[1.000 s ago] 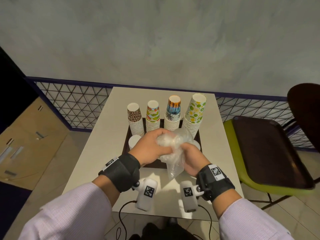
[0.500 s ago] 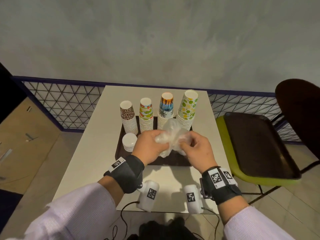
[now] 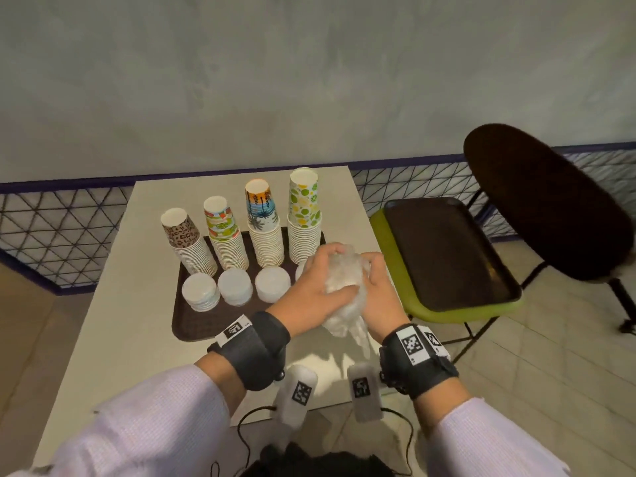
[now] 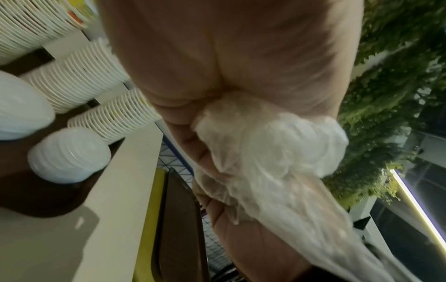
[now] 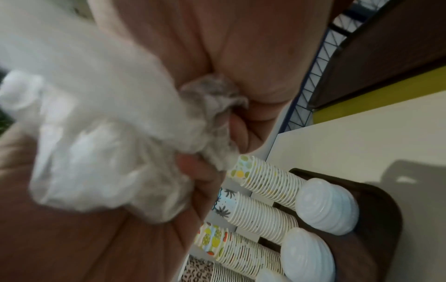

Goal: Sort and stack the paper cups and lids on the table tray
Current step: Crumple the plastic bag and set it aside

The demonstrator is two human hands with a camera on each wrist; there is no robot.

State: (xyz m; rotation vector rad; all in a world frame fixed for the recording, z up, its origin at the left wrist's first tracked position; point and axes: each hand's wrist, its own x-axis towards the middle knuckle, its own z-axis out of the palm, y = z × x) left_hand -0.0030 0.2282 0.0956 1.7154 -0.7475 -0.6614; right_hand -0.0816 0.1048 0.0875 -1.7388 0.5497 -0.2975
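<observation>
Several stacks of upturned printed paper cups (image 3: 263, 232) stand in a row at the back of the brown tray (image 3: 192, 327). In front of them sit stacks of white lids (image 3: 201, 291), the rightmost partly hidden by my hands. My left hand (image 3: 315, 289) and right hand (image 3: 377, 290) both grip a crumpled clear plastic bag (image 3: 344, 284) between them, above the tray's right end. The bag (image 4: 272, 152) bulges out of my left palm, and the same bag (image 5: 108, 152) fills my right palm beside the cup stacks (image 5: 263, 215).
The tray lies on a white table (image 3: 137, 356). To the right stands a green chair (image 3: 444, 311) with a second brown tray (image 3: 447, 256) on its seat, and a dark round chair back (image 3: 543, 201). A mesh railing (image 3: 58, 232) runs behind the table.
My hands have carried the bag from the tray's middle to its right end and bunched it tighter. Three lid stacks that my hands hid are now in view.
</observation>
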